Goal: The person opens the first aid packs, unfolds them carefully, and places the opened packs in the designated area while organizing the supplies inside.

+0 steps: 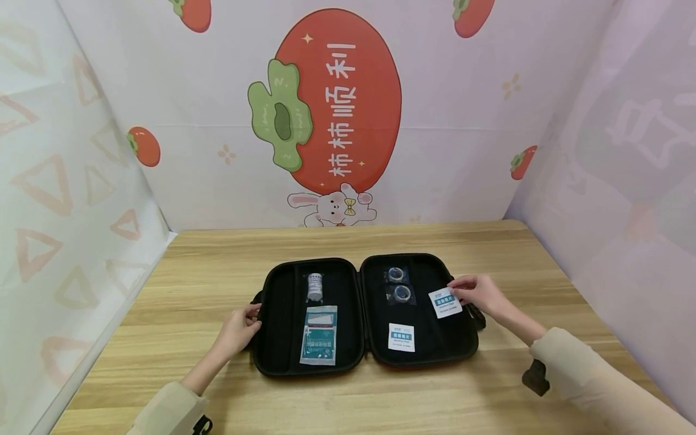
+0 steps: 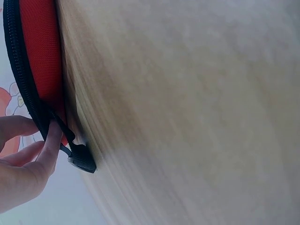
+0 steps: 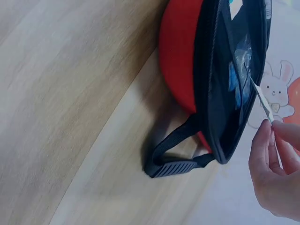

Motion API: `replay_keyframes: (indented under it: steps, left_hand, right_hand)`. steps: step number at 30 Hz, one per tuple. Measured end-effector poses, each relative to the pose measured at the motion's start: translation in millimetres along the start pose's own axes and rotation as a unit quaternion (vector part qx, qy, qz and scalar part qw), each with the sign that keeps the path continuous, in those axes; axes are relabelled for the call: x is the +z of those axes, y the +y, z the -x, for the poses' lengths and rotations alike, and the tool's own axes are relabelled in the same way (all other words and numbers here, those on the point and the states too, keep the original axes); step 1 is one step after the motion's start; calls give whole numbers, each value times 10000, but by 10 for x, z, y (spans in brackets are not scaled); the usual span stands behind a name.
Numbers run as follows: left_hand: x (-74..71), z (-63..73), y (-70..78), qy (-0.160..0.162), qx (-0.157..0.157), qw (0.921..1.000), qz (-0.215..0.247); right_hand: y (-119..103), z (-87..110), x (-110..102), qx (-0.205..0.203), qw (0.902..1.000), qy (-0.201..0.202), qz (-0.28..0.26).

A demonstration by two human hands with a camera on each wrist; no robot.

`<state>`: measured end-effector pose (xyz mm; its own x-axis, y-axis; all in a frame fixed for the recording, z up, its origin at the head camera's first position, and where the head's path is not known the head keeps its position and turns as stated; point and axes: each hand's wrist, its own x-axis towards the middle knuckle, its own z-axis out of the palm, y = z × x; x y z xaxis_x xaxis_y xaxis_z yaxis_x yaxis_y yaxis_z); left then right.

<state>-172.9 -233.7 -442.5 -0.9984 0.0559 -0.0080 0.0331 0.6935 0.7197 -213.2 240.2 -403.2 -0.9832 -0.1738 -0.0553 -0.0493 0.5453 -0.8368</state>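
A zippered first-aid case [image 1: 280,356], black inside and red outside, lies spread wide on the table. At its left rim my left hand [image 1: 239,329] pinches the edge, thumb and fingers on either side of the zipper [image 2: 21,70]. Between the thumb and fingers of my right hand [image 1: 481,293] is a white-and-blue alcohol pad packet [image 1: 446,304], tilted over the right half. A second alcohol pad packet [image 1: 401,338] lies in that half, below two wrapped tape rolls [image 1: 402,294]. The left half holds a small white bottle [image 1: 315,287] and a green-and-clear packet [image 1: 319,344].
The case's carrying handle [image 3: 173,168] sticks out at the right side. A zipper pull [image 2: 83,158] hangs by the left hand. Wooden table [image 1: 337,405] surrounds the case, with printed cloth walls [image 1: 451,181] behind and at both sides.
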Motion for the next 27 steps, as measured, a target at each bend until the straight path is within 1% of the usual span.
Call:
replay_keyframes:
  steps: [7,12,17,23,27]
  left_hand:
    - [2,-2,4,2,14,10000,-14]
    - [2,-1,4,16,6,10000,-23]
    - [1,2,3,27,1,10000,-5]
    - [1,4,6,37,-10,10000,-11]
    - [3,3,5,51,0,10000,-25]
  right_hand:
    - [60,-25,-15,-163,9995,-10,281]
    - [114,-36,-4,-280,9989,-109,347]
    - [122,-32,16,-414,9981,-210,414]
    - [131,-42,56,-290,9974,-402,517]
    - [157,-56,95,-267,9970,-533,492]
